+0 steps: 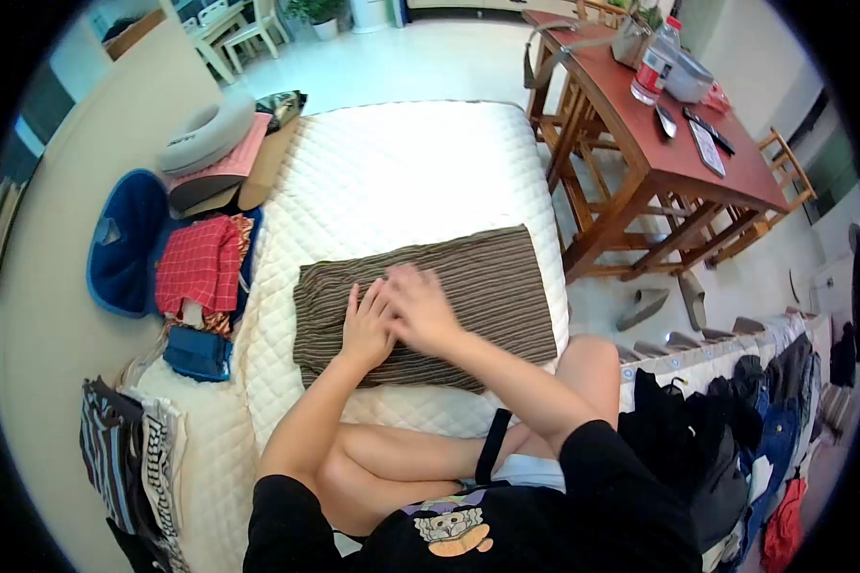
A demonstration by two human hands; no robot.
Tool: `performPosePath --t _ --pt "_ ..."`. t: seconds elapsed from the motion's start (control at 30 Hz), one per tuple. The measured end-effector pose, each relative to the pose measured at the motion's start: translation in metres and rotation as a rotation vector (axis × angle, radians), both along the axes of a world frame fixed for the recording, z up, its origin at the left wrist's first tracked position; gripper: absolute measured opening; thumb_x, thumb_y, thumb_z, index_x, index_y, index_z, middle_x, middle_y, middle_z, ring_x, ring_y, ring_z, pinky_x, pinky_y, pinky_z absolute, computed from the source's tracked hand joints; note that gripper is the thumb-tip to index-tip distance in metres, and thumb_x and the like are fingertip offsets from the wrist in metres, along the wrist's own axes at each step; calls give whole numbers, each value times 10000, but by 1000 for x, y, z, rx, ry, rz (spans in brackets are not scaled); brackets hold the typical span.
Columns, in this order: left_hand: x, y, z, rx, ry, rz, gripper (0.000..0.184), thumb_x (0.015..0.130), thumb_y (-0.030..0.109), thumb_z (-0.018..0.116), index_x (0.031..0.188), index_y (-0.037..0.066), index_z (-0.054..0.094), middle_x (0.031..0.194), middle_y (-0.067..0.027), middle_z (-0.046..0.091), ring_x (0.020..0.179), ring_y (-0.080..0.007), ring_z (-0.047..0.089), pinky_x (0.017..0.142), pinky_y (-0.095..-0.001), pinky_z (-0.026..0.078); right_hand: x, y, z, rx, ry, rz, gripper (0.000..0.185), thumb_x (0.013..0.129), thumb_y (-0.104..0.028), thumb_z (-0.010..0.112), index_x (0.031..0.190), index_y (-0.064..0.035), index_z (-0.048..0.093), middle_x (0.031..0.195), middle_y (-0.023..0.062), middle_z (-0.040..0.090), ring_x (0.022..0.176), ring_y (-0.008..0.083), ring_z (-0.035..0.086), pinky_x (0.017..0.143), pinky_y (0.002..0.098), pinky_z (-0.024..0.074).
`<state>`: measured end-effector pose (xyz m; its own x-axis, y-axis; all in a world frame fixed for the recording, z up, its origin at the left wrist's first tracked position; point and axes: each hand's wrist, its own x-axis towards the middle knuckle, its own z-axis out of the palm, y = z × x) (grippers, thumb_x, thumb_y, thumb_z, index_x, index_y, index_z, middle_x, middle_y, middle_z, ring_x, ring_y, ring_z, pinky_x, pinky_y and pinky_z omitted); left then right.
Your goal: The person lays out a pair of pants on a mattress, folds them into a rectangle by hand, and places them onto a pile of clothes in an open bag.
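Observation:
A brown striped garment (487,296), folded into a flat rectangle, lies on the white quilted mattress (420,172) in front of my crossed legs. Its left end is gathered and wrinkled; the exact kind of garment cannot be made out. My left hand (368,325) rests flat on its left part with the fingers spread. Just beside it, my right hand (419,306) overlaps the left fingers, its own fingers stretched out and slightly blurred. Neither hand grips the cloth.
Left of the mattress sit a blue case (124,248), red checked cloth (201,263), folded dark-blue cloth (198,351) and a grey ring cushion (205,134). Striped clothes (115,449) lie lower left. Dark clothes (678,420) pile at right. A red-topped table (631,143) holds a bottle (655,67).

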<state>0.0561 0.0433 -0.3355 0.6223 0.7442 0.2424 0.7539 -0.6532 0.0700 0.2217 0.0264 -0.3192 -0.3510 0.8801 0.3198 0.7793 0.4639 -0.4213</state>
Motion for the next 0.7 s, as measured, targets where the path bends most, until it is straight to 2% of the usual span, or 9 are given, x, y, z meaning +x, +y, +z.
performPosePath --t 0.07,0.17,0.2,0.3,0.33,0.43,0.53,0.63,0.7 --pt "2 9 -16 -46 186 109 591 880 395 500 1412 173 371 1482 -80 300 1383 -300 219 1111 -571 76 -24 3 -30 58 -11 109 620 854 -476 534 1380 -174 410 1481 131 299 1386 316 224 1111 554 132" --pt "-17 25 -19 32 137 302 589 875 427 507 1403 194 386 1490 -82 282 1380 -324 212 1106 -578 74 7 28 -32 -201 -251 -90 634 883 -521 473 1416 -195 359 1505 97 255 1404 308 181 1124 525 115" --pt "-28 31 -21 6 142 377 576 877 453 501 1395 225 397 1490 -86 285 1379 -333 212 1093 -600 68 28 36 -36 -152 -307 -171 641 887 -542 445 1421 -202 346 1509 90 247 1404 305 180 1124 526 106" --pt "-61 46 -35 46 62 305 614 860 494 512 1400 229 395 1493 -78 283 1383 -330 205 1056 -666 47 109 57 -48 -165 -406 -487 641 898 -572 389 1434 -229 318 1515 82 229 1406 286 171 1119 536 82" --pt "-50 38 -13 -56 195 471 635 858 520 499 1410 227 380 1501 -77 266 1394 -321 175 1065 -657 21 131 54 -46 -216 -406 -579 640 902 -580 373 1441 -243 303 1525 75 204 1411 285 156 1119 537 88" --pt "-54 41 -20 -59 170 522 639 866 545 476 1415 235 368 1510 -63 246 1405 -304 143 1068 -654 -4 181 39 -50 -358 -242 -796 624 916 -580 343 1447 -259 283 1534 85 177 1409 293 154 1111 556 104" --pt "-51 41 -22 -9 188 543 664 865 568 469 1423 228 352 1520 -129 190 1402 -362 104 1063 -650 1 209 20 -54 -512 -9 -889 624 923 -537 377 1447 -213 279 1521 131 185 1397 316 177 1094 594 106" --pt "-33 26 -11 142 123 536 674 871 454 529 1435 150 321 1513 -209 142 1390 -418 87 1079 -623 33 196 11 -54 -262 -103 -1014 650 916 -493 431 1450 -160 268 1507 175 199 1393 336 182 1091 599 108" --pt "-3 6 -3 129 53 353 685 864 401 543 1442 128 296 1517 -199 141 1398 -401 81 1090 -606 37 148 5 -43 36 -75 -820 650 900 -438 496 1442 -146 289 1490 192 237 1385 361 191 1086 601 119"
